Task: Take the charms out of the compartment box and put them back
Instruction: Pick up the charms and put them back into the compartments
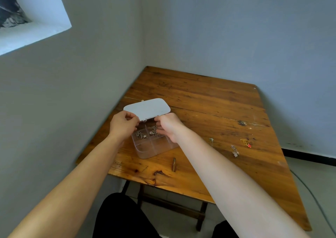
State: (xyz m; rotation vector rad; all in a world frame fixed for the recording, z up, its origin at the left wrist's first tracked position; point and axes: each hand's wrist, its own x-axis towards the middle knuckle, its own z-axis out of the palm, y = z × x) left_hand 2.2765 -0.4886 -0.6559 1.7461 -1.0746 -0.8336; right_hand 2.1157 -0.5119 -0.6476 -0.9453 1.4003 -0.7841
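Observation:
A clear plastic compartment box [153, 149] sits near the table's left front, its pale lid [147, 108] raised and tilted back. My left hand [123, 124] pinches the lid's near left corner. My right hand [168, 125] grips the lid's near right edge, fingers curled over the box's right side. Two silver charms [141, 135] [153, 130] lie in the far compartments; the near compartments look bare. On the table to the right lie a small silver charm [211, 139], a silver chain charm [234, 150] and a gold charm with a red pendant [246, 143].
The wooden table [209, 110] stands in a corner, walls close on the left and behind. A dark knot mark [174, 164] shows in front of the box. A cable [312, 197] runs along the floor to the right. My dark trousers [118, 217] are below the table edge.

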